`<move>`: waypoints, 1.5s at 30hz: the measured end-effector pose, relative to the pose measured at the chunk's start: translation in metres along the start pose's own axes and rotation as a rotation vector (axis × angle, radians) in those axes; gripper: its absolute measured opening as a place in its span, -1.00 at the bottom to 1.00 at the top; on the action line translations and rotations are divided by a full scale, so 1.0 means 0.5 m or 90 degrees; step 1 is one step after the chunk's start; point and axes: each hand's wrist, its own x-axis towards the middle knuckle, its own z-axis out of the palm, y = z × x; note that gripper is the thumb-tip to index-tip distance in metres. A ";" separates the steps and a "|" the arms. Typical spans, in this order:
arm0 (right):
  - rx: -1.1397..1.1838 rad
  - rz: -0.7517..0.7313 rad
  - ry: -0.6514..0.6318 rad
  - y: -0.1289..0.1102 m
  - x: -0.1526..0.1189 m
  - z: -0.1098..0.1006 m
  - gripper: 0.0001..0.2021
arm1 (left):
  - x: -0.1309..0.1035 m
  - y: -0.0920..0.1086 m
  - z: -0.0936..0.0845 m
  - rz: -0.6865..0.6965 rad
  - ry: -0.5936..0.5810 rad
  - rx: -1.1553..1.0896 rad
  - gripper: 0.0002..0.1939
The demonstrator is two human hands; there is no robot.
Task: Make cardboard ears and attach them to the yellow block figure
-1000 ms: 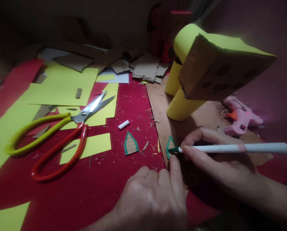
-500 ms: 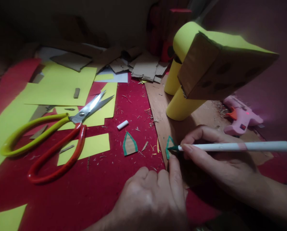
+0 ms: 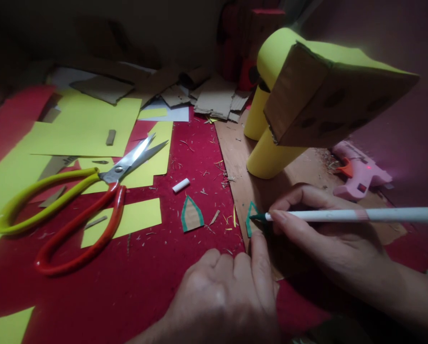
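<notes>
A green felt-tip marker [image 3: 328, 216] with a white barrel is pinched in my right hand [image 3: 317, 229]. Its tip touches a small pointed cardboard piece [image 3: 252, 220] edged in green, which lies on a brown board [image 3: 231, 148]. My left hand [image 3: 228, 286] has its fingers curled, and the index fingertip presses on the lower end of that piece, hiding part of it. To the left, a matching cardboard piece [image 3: 192, 215] with a green border lies on the red surface [image 3: 156, 267]. A short white cap-like cylinder [image 3: 181, 185] rests just above it.
Open scissors [image 3: 118, 169] with yellow and red handles lie on the left among yellow paper sheets [image 3: 88, 124]. A yellow tube-legged cardboard figure [image 3: 300, 95] stands behind my right hand. Beside it lies a pink glue gun [image 3: 364, 172]. Cardboard scraps [image 3: 214, 98] are piled at the back.
The marker tip has shifted slightly along the piece's green edge. The whole view has drifted a little; both hands keep nearly the same pose.
</notes>
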 end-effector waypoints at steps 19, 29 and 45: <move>-0.025 -0.010 0.021 -0.005 0.002 -0.001 -0.89 | 0.003 0.001 0.002 -0.009 0.012 -0.005 -0.50; -0.029 -0.015 0.019 -0.003 0.001 0.000 -0.88 | 0.004 -0.002 -0.005 -0.006 -0.021 -0.007 -0.53; -0.019 0.027 0.041 -0.001 0.002 0.004 -0.86 | 0.002 -0.002 -0.008 -0.006 -0.021 -0.003 -0.58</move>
